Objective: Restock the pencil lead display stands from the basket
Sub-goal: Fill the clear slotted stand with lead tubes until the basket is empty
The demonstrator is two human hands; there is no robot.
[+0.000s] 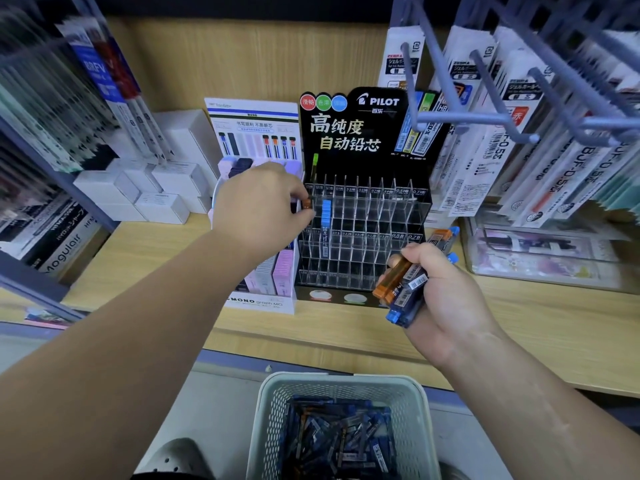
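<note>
A black Pilot display stand [363,237] with clear acrylic slots sits on the wooden shelf. One column holds several blue-capped lead cases [326,211]. My left hand [259,206] pinches an orange-capped lead case [307,203] at the stand's upper left slot. My right hand [440,296] grips a bundle of lead cases [403,285], orange and blue, in front of the stand's lower right. A pale perforated basket [266,427] below the shelf holds many dark blue lead cases [341,441].
A white Mono display stand [258,299] with pastel cases stands left of the Pilot stand. White boxes [162,206] are stacked further left. Metal hooks [485,112] with hanging refill packs jut out at upper right. A clear bin [547,251] sits at right.
</note>
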